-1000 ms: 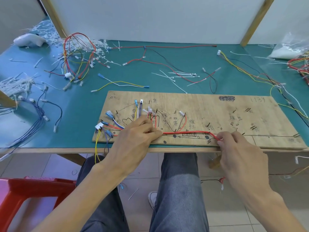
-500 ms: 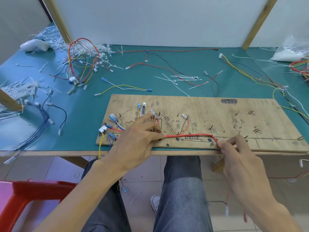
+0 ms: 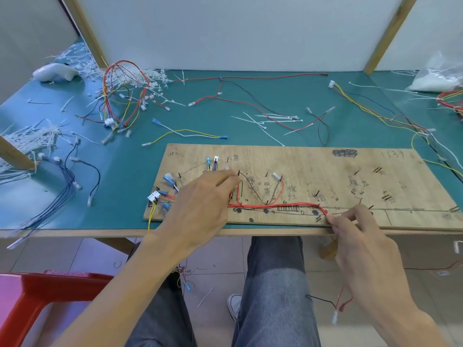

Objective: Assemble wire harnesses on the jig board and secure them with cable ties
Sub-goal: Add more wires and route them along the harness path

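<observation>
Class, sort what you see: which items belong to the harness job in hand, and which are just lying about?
In use: jig board, red wires, left hand, right hand, cable ties.
Lying about: blue wire bundle, yellow-white lead, plastic bag, red stool.

A: whats the red thing btm left?
B: plastic stool [image 3: 50, 286] on the tiled floor [image 3: 213, 259]. also a white gadget [image 3: 56, 73] far left on the green mat [image 3: 120, 186], clear bag [image 3: 441, 76] far right.
</observation>
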